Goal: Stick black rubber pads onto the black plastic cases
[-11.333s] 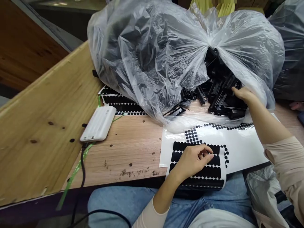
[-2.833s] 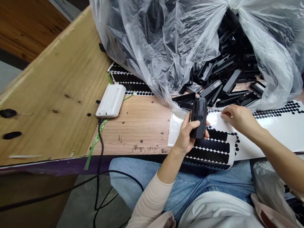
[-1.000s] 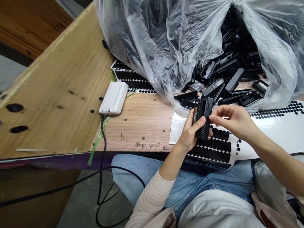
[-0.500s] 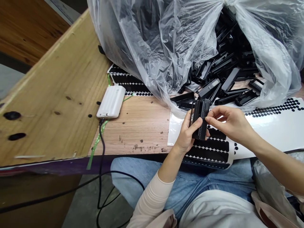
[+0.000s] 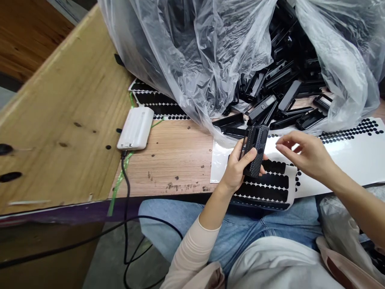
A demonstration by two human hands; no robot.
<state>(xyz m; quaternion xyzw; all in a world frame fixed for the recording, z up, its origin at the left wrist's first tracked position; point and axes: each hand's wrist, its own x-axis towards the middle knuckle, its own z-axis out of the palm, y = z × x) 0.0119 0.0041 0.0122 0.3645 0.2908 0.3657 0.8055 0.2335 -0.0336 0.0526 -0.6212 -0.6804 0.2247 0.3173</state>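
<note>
My left hand (image 5: 237, 168) is wrapped around a black plastic casing (image 5: 255, 150) with a carbon-fibre-like pattern, its thumb pressed along the near face. Just to the right, apart from the casing, my right hand (image 5: 305, 154) has its thumb and index finger drawn together in a pinch. Whatever sits between those fingertips, if anything, is too small to make out. Below both hands lies a sheet of round black stickers (image 5: 267, 190), which overhangs the table's front edge. Under it stretches a white backing sheet (image 5: 345, 160) with scattered black dots.
A large clear plastic bag (image 5: 192, 60) spills many black plastic casings (image 5: 288, 96) onto the wooden table (image 5: 168, 160). At left, a white power bank (image 5: 136, 128) has a black cable (image 5: 128, 188) hanging off the edge. More sticker sheets (image 5: 162, 105) lie partly under the bag. A wooden board (image 5: 66, 120) borders the left.
My right hand has drawn away from the casing to the right, still pinched. The casing stays in my left hand, turned slightly. The whole view has shifted a little.
</note>
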